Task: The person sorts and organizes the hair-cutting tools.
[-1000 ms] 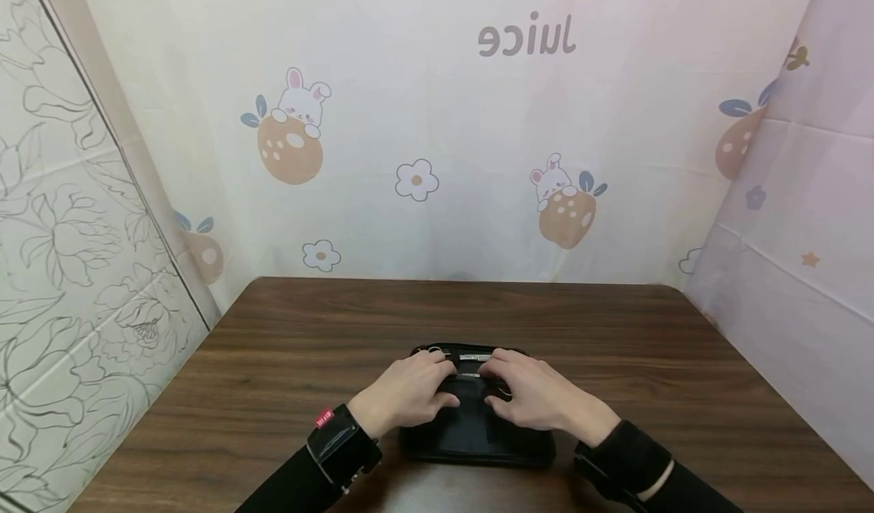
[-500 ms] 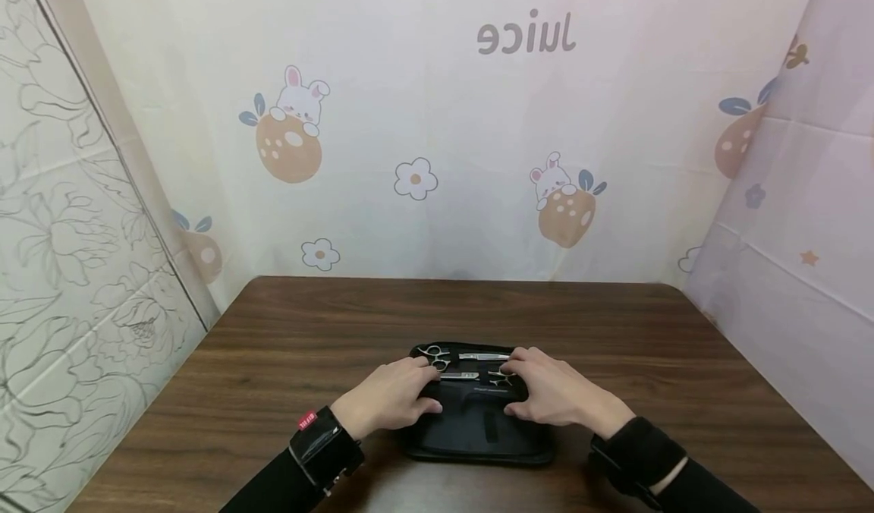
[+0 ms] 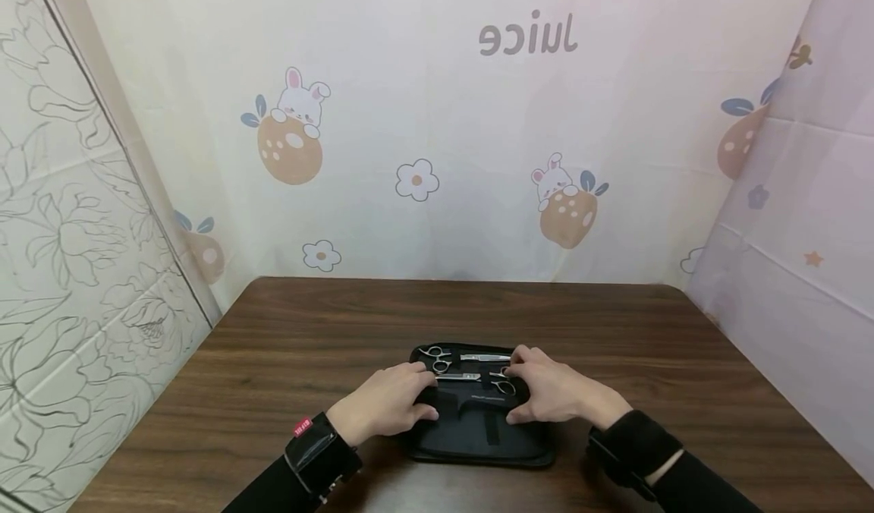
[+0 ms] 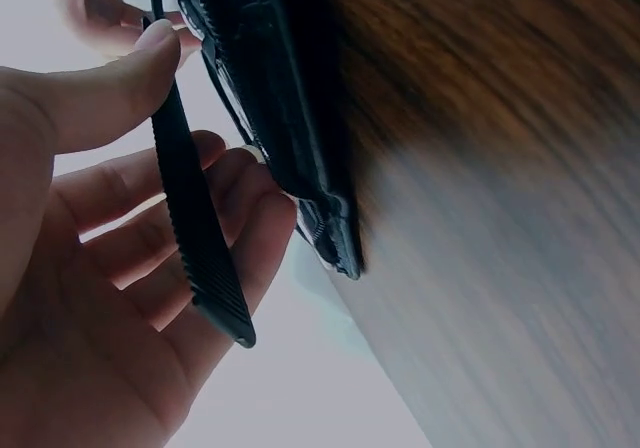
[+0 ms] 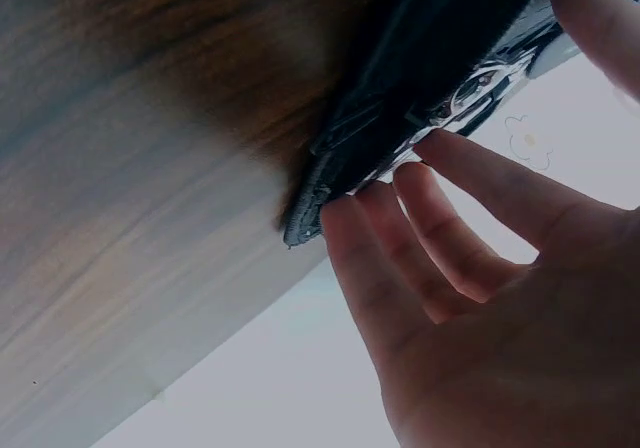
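A black zippered case (image 3: 481,445) lies open on the table, with two pairs of silver scissors (image 3: 464,377) laid in its far half, handles at opposite ends. My left hand (image 3: 382,403) is at the case's left side. In the left wrist view, a thin black comb (image 4: 190,208) with ridged teeth crosses in front of the fingers, my thumb (image 4: 140,78) pressing over its upper part. The head view hides this comb under the hand. My right hand (image 3: 556,391) is at the right side, fingertips (image 5: 345,218) touching the case beside a scissor handle (image 3: 504,386).
The brown wooden table (image 3: 307,331) extends all around the case. A printed curtain (image 3: 437,118) hangs behind it, and a flower-patterned sheet (image 3: 102,270) stands on the left. Another pale curtain (image 3: 806,270) borders the right side.
Both hands have drawn apart, the left toward the left and the right toward the right. The scissors that they covered now show, including more of the right-hand handle.
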### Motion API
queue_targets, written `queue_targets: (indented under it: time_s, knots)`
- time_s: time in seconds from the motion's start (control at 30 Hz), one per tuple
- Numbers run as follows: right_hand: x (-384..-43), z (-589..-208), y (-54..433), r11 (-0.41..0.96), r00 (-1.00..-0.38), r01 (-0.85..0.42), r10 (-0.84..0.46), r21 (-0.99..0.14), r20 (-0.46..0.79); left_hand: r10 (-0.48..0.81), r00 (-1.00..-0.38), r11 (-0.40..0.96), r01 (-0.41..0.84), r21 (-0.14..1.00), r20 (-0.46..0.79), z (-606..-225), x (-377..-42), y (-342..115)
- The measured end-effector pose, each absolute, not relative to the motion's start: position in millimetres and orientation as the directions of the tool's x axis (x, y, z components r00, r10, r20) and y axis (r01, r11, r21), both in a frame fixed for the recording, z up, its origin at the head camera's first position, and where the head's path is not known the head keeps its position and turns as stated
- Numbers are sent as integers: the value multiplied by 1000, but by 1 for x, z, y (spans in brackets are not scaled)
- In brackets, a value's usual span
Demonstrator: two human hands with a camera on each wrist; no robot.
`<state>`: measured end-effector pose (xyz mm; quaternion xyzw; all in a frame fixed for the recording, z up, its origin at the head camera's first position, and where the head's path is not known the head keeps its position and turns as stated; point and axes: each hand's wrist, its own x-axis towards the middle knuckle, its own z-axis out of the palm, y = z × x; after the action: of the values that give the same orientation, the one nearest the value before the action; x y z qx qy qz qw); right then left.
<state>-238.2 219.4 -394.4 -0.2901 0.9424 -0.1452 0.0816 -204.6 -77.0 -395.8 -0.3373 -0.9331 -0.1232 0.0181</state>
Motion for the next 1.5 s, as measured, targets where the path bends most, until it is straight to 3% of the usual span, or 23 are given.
queue_targets:
  time_s: [0.9,1.5]
  knots:
    - [-238,-397,209,804,-811,-555,-580,-213,-77,603,-790,751,609,257,110,-398,-196,-112]
    - [-235,-395,211,814,-818,-541,-568,-213,-90,607,-793,751,591,294,42,-394,-190,-117]
